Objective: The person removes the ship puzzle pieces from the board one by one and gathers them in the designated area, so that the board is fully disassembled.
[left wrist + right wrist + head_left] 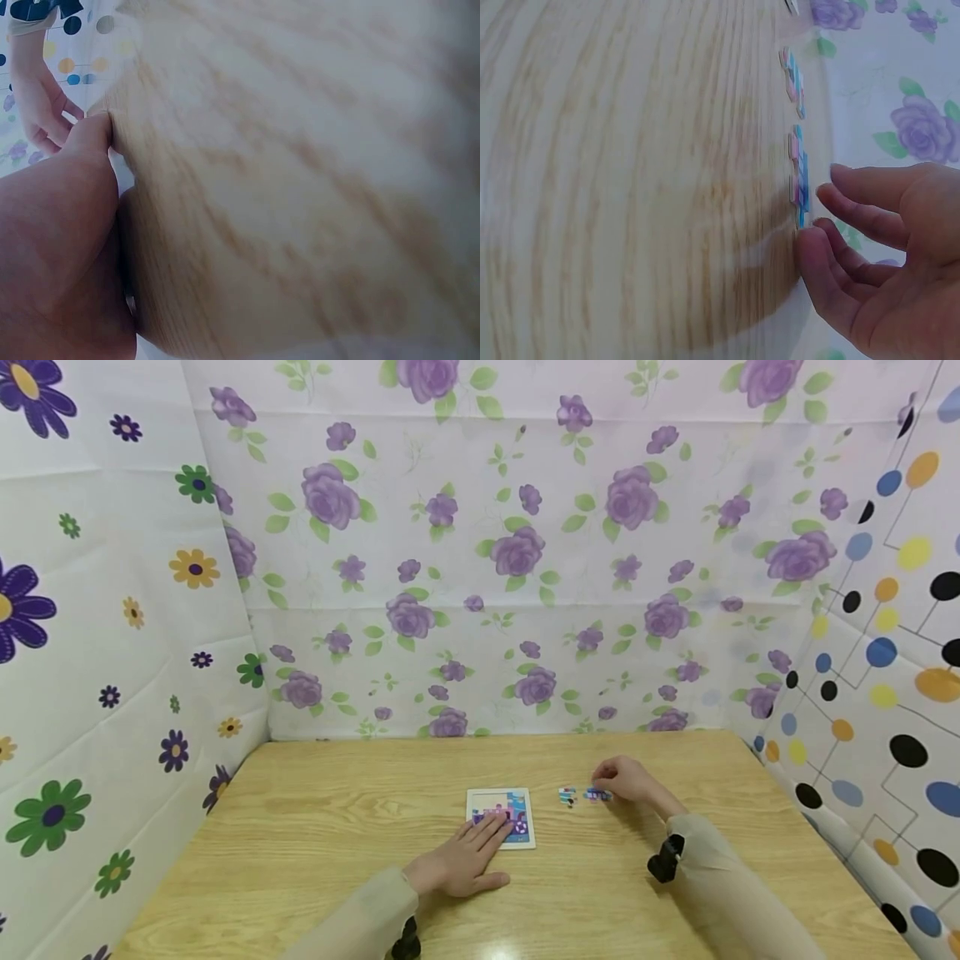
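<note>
Piece pickup appears underway: the left hand (pixel 463 862) lies flat across the puzzle tray (pixel 532 827); the right hand (pixel 628 779), loosely curved beside loose pieces (pixel 802 176), needs a pinch next.

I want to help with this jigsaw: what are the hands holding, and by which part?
Nothing looks held. The left hand rests on the jigsaw board; the right hand is at loose jigsaw pieces, touching unclear.
</note>
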